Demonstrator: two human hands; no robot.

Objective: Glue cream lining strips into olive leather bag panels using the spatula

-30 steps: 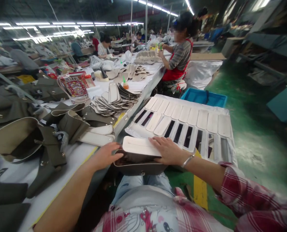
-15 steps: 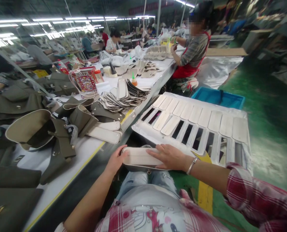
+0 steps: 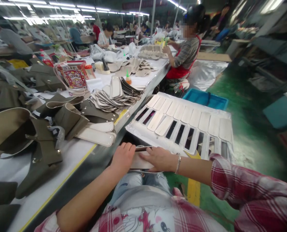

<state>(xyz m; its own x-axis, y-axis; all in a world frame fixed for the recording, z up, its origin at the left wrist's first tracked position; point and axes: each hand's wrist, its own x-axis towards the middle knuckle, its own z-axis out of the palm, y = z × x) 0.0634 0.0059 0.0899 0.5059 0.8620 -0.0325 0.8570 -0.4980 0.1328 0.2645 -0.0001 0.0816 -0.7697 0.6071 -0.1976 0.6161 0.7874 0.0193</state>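
On my lap lies a dark olive bag piece with a long, round-cornered pale panel [image 3: 140, 163] facing up inside its rim. My left hand [image 3: 124, 157] is closed over the left end, fingers together and bent down; the fingertips are partly hidden. Across the right part of the panel lies my right hand [image 3: 160, 159], its fingers stretched out and apart, the thumb towards me. A brown strip shows along the far edge of the panel. To the left, two loose pale panels [image 3: 95, 133] rest near the table edge.
A white-covered rack [image 3: 133, 127] with pale panels and dark slots stands ahead right, before a blue crate [image 3: 206, 98]. The table at left holds olive bag parts [image 3: 44, 138], stacked panels [image 3: 109, 96] and an orange glue bottle [image 3: 128, 79]. A co-worker [image 3: 185, 58] sits beyond.
My left hand has moved from gripping the left end, thumb on top, to lying over that end. My right hand stays on the panel. The view has turned slightly right.
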